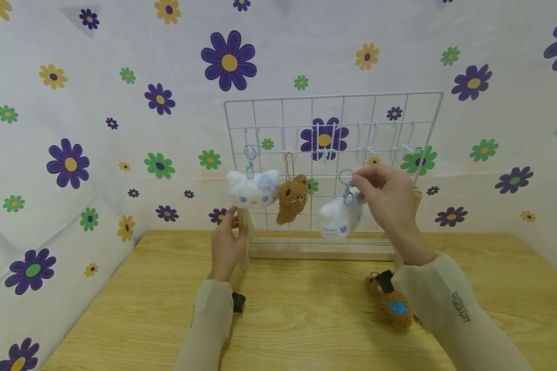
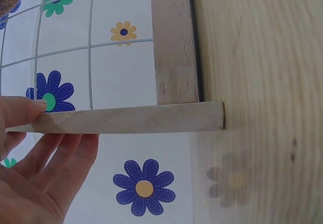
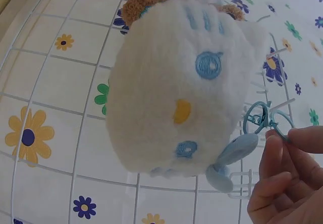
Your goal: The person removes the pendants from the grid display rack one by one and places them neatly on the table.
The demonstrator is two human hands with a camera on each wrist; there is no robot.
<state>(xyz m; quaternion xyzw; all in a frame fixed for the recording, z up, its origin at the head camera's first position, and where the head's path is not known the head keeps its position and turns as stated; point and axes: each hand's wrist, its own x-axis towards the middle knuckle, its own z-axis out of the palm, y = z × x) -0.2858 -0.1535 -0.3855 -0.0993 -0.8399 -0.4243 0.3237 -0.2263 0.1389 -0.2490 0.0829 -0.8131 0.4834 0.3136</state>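
My right hand (image 1: 390, 203) pinches the blue ring of a white plush cat keychain (image 1: 336, 219), which dangles in front of the white wire grid rack (image 1: 311, 245). Close up in the right wrist view, the plush cat (image 3: 161, 98) has a blue bow and a yellow nose. My left hand (image 1: 227, 242) grips the rack's wooden side post (image 2: 126, 119), thumb on one side and fingers on the other. Hanging on the rack's left half are another white cat keychain (image 1: 252, 193) and a brown plush bear keychain (image 1: 292, 198).
A second brown bear keychain (image 1: 390, 306) with a blue patch lies on the wooden table (image 1: 297, 309), partly behind the right sleeve. White hooks (image 1: 369, 149) stick out from the grid's right half. A flower-print sheet (image 1: 120, 118) stands behind the rack.
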